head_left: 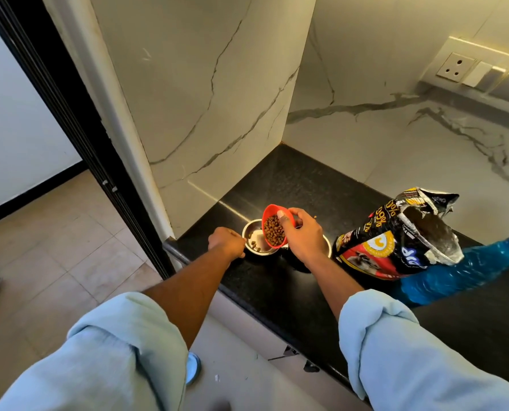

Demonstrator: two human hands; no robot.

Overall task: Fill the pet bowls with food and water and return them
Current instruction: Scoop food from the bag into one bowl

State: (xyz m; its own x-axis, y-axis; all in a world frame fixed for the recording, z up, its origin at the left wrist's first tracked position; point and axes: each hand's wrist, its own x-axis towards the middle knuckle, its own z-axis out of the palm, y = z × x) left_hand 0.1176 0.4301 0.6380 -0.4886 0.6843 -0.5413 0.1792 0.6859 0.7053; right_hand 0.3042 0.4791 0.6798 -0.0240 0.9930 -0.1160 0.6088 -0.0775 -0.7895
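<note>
A steel pet bowl (254, 232) stands on the black counter (292, 185) near its left end, with a few brown kibbles in it. My left hand (228, 242) grips the bowl's left rim. My right hand (302, 234) holds a red scoop (272, 229) full of kibble, tilted over the bowl. A second steel bowl (327, 246) sits just behind my right hand, mostly hidden. An open black and red pet food bag (395, 244) stands to the right.
A blue plastic sheet (461, 274) lies under and beside the bag. Marble walls close the counter at the back and left. A wall socket (456, 68) is at the upper right. Tiled floor (54, 247) and a dark door frame lie to the left.
</note>
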